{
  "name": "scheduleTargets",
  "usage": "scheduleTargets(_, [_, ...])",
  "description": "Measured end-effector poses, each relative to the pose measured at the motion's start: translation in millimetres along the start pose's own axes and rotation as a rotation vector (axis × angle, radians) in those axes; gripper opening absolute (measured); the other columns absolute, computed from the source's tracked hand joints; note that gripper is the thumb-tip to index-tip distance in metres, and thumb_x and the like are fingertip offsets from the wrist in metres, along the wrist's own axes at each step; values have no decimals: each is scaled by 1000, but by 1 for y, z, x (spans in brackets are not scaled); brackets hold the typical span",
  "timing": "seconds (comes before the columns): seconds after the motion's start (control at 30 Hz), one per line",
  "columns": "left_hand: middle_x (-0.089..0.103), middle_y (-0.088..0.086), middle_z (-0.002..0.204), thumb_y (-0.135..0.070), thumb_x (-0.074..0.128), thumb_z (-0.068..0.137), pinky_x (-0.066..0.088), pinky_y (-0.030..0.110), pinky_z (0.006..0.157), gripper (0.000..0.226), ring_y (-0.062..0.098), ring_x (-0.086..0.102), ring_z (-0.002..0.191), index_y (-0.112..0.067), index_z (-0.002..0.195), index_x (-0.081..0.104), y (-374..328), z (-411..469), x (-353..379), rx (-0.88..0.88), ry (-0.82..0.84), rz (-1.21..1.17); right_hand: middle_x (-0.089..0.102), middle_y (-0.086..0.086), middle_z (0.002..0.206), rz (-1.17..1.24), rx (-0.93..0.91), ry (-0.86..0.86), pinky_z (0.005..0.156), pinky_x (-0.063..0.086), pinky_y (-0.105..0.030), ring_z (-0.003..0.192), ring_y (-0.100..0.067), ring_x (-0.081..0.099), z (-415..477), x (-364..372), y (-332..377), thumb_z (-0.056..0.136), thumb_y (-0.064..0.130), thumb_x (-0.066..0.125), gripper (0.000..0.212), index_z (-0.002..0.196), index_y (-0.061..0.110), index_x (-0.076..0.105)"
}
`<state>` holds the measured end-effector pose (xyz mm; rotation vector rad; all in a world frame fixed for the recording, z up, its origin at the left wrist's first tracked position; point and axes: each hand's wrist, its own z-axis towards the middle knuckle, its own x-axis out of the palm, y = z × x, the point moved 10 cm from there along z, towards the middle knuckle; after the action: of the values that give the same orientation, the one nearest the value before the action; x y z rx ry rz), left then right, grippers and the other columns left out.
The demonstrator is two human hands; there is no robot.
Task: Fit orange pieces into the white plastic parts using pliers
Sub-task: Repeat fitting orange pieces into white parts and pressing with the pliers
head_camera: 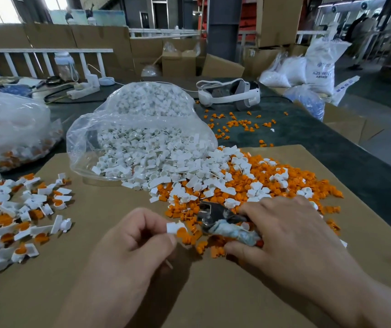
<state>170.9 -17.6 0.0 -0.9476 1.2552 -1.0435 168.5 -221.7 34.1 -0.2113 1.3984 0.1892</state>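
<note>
My left hand [137, 242] pinches a white plastic part [173, 227] with an orange piece [181, 232] set in it, just left of the plier jaws. The pliers [218, 217], dark metal with cloth-wrapped handles, are held by my right hand [282, 230], which rests on the loose pile. That pile of orange pieces [291, 183] mixed with white parts spreads over the cardboard sheet [109, 200] ahead of both hands. More white parts spill from an open clear bag [142, 143].
Several fitted white-and-orange parts [17, 216] lie in a heap at the left. Another bag [10, 133] of fitted parts sits at far left. A white headset [232, 93], a power strip [83, 89] and stray orange pieces [239, 124] lie on the dark table behind.
</note>
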Motion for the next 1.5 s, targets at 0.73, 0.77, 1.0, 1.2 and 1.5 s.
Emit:
scheduleTargets(0.73, [74,16,79,-45,96,39,55,25,63,59,23,70,68,-21,91,79,-7,-7,41,-54,316,-297,59,14,77,169,-367,-188,57,48,-21,66,-5,54,-14,-30,62,91,38,41,26,87,30,65])
scheduleTargets(0.77, [74,14,78,-51,97,39,55,24,62,61,23,70,68,-21,89,79,-7,-8,42,-62,344,-279,60,14,77,150,-381,-173,56,48,-21,66,-5,55,-14,-26,64,91,38,41,26,88,31,66])
scheduleTargets(1.0, [67,9,66,-57,98,38,48,26,55,58,22,63,61,-22,76,72,5,-15,53,-182,493,-286,58,11,77,125,-428,-135,53,48,-20,66,-6,54,-12,-9,73,87,35,42,13,94,30,53])
scheduleTargets(1.2, [70,4,78,-57,92,60,43,29,64,47,17,62,71,-26,89,72,3,-11,46,-23,452,-199,55,22,61,212,-337,-115,45,36,-5,53,6,54,-10,-24,69,79,44,36,32,66,39,64])
scheduleTargets(1.5, [73,-2,79,-77,83,48,53,17,60,65,12,69,67,-41,101,71,-23,-12,26,175,192,-41,50,19,93,590,-289,-99,72,40,-16,89,0,49,-15,-40,57,97,46,41,12,97,38,50])
